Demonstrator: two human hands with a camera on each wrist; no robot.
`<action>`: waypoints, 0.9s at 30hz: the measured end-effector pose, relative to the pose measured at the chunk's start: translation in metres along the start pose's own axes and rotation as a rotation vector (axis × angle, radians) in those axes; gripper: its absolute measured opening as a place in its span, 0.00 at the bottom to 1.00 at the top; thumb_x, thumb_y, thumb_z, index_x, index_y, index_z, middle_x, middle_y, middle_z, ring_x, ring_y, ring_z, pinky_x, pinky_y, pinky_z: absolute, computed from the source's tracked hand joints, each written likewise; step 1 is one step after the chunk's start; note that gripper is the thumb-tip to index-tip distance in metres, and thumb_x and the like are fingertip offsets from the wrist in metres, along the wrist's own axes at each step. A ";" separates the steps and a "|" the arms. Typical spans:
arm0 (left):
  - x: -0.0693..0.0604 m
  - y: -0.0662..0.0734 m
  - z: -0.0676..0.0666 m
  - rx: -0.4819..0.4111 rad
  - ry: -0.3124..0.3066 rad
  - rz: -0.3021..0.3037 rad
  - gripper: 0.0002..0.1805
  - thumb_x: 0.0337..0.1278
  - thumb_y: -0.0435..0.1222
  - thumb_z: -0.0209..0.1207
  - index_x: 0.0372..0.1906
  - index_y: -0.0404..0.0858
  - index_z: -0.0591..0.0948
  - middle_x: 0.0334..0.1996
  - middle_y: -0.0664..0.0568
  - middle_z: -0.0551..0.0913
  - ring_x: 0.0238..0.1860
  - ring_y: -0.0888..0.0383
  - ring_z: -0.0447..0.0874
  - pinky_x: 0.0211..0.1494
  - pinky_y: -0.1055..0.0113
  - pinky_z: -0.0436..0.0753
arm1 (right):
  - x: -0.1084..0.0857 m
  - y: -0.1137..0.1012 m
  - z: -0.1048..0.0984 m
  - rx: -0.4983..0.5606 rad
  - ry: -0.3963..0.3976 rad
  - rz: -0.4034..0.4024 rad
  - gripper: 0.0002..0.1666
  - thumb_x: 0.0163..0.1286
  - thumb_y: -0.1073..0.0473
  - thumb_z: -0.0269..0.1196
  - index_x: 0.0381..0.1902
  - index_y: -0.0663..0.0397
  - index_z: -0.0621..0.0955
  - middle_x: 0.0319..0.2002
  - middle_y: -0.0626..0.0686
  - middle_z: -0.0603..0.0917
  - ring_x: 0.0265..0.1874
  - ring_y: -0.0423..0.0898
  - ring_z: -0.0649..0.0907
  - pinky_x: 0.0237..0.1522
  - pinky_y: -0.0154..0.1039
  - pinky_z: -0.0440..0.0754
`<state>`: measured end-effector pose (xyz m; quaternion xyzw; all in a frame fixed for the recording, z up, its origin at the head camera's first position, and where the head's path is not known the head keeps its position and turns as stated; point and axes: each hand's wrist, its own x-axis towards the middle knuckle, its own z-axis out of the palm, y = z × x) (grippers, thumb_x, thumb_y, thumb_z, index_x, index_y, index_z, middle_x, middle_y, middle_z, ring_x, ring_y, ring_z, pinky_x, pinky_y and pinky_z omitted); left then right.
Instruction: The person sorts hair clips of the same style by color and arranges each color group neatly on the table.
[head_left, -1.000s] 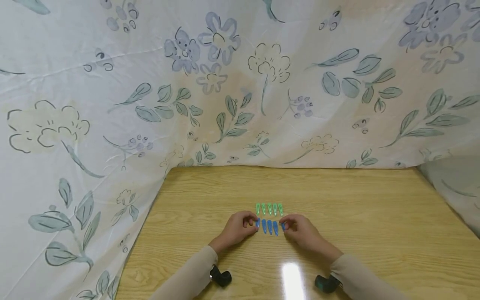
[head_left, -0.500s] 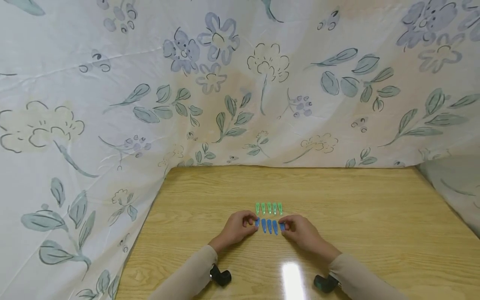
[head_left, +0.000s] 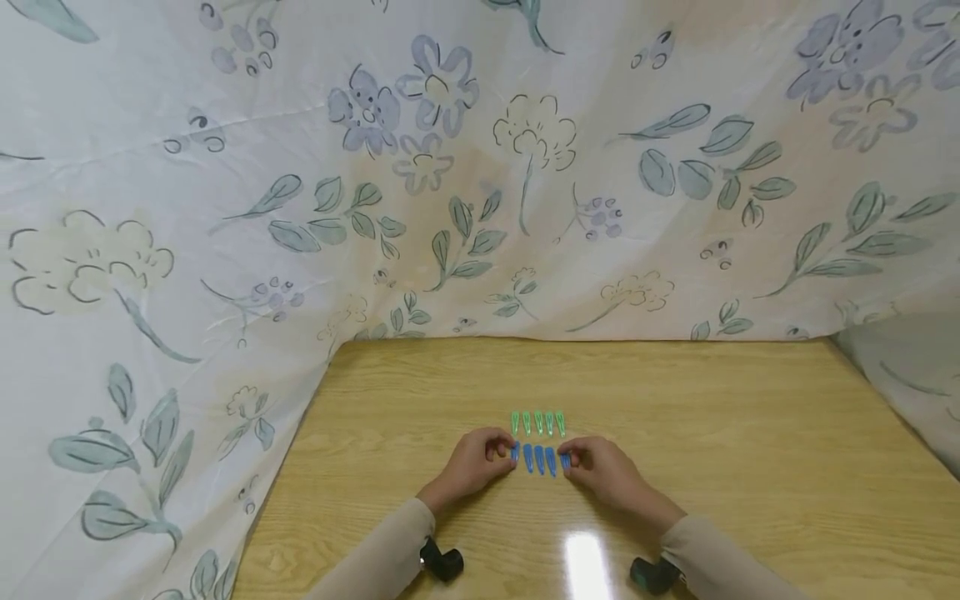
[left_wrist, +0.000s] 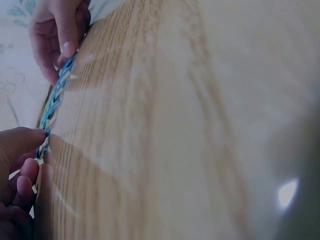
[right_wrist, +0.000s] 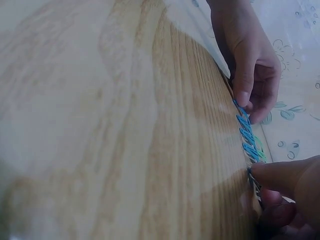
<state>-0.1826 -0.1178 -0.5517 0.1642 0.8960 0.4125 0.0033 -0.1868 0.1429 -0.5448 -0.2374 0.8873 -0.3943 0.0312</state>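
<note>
Several blue snap hair clips (head_left: pixel 539 460) lie side by side in a row on the wooden table, narrow ends toward the person. At the row's left end, my left hand (head_left: pixel 471 463) pinches a blue hair clip (head_left: pixel 515 454) between thumb and fingers. My right hand (head_left: pixel 609 473) pinches the blue hair clip (head_left: pixel 566 461) at the right end, its thumb on the near end and a finger on the far end. Both held clips are partly covered by fingers. In the right wrist view, the blue clips (right_wrist: pixel 245 131) show between the two hands.
Just behind the blue row lies a row of several green snap hair clips (head_left: pixel 538 423). A floral cloth (head_left: pixel 480 208) hangs along the back and left of the table (head_left: pixel 405 392). Dark wrist-worn devices (head_left: pixel 442 562) sit under both sleeves.
The right hand's blue clip has shifted slightly left toward the row and now stands straighter. The left hand stays in place at its clip. The head view has tilted a little.
</note>
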 end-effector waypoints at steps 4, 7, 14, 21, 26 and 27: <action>0.000 0.000 -0.001 0.001 0.000 -0.004 0.09 0.59 0.36 0.69 0.44 0.40 0.86 0.31 0.55 0.81 0.25 0.68 0.67 0.30 0.75 0.69 | 0.001 0.002 0.000 -0.007 0.001 -0.003 0.16 0.61 0.64 0.71 0.48 0.56 0.87 0.29 0.40 0.80 0.32 0.32 0.75 0.41 0.33 0.72; 0.000 -0.001 -0.001 -0.002 -0.001 -0.004 0.10 0.58 0.36 0.70 0.44 0.40 0.86 0.31 0.54 0.81 0.24 0.68 0.67 0.29 0.75 0.68 | 0.001 0.004 0.000 -0.006 0.005 -0.007 0.16 0.60 0.63 0.72 0.48 0.55 0.87 0.28 0.39 0.80 0.33 0.33 0.75 0.43 0.34 0.72; -0.001 -0.002 -0.002 -0.021 -0.014 0.007 0.10 0.59 0.35 0.69 0.45 0.39 0.86 0.31 0.54 0.80 0.24 0.69 0.66 0.29 0.76 0.68 | 0.001 0.007 0.001 0.033 0.000 -0.006 0.18 0.60 0.60 0.72 0.49 0.56 0.86 0.29 0.40 0.80 0.34 0.34 0.76 0.45 0.34 0.72; 0.000 -0.004 -0.006 -0.051 -0.028 -0.002 0.09 0.61 0.35 0.67 0.46 0.39 0.86 0.31 0.57 0.80 0.26 0.68 0.70 0.31 0.76 0.71 | 0.001 0.008 -0.003 0.199 -0.028 -0.013 0.16 0.67 0.61 0.68 0.51 0.63 0.84 0.30 0.47 0.80 0.28 0.34 0.75 0.34 0.30 0.74; 0.001 -0.002 -0.009 -0.051 -0.024 0.006 0.10 0.61 0.34 0.67 0.46 0.37 0.86 0.32 0.55 0.82 0.28 0.67 0.74 0.33 0.75 0.75 | 0.001 0.013 -0.007 0.267 -0.046 -0.021 0.15 0.72 0.61 0.64 0.51 0.64 0.83 0.33 0.52 0.81 0.27 0.34 0.76 0.26 0.29 0.75; 0.002 -0.002 -0.010 -0.048 -0.017 0.011 0.10 0.61 0.34 0.67 0.46 0.37 0.86 0.32 0.54 0.82 0.29 0.68 0.74 0.33 0.75 0.75 | 0.001 0.015 -0.008 0.268 -0.045 -0.024 0.14 0.72 0.61 0.63 0.51 0.64 0.83 0.34 0.52 0.82 0.28 0.34 0.76 0.27 0.29 0.75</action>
